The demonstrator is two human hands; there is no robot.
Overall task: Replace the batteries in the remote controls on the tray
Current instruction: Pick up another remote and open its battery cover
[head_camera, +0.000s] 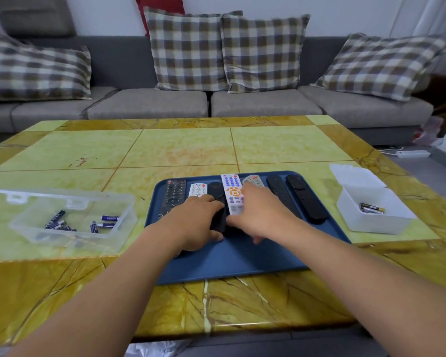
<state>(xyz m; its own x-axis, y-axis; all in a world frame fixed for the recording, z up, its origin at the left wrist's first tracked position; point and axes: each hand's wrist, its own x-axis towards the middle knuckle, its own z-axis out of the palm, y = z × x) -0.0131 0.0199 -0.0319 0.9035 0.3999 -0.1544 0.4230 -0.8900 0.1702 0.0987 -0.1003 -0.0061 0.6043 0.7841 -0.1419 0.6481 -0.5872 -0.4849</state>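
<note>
- A blue tray [242,264] sits on a yellow-green marble-patterned table [180,148], near the front edge.
- Seven remotes lie side by side across the far part of the tray: a black button remote [174,195] at the far left, then a small white remote [197,189], a black remote [217,202], a long white remote with blue and orange buttons [232,193], a grey remote [253,180], and two slim black remotes [281,195] [305,199] on the right.
- The left hand [195,222] rests over the black remote in third place, fingers curled around its near end; the thumb touches the tray floor.
- The right hand [262,215] lies just beside it, fingers bent, covering the lower parts of the long white remote and the grey remote. I cannot tell whether it grips either one or also touches the black remote.
- Both hands nearly meet over the black remote's near end.
- A clear plastic box [72,217] stands on the table left of the tray, holding loose blue-labelled batteries [108,218].
- A white box [373,210] with its lid open stands right of the tray, with a few dark batteries [371,208] in it.
- Behind the table is a grey sofa [150,104] with checked cushions [188,50].
</note>
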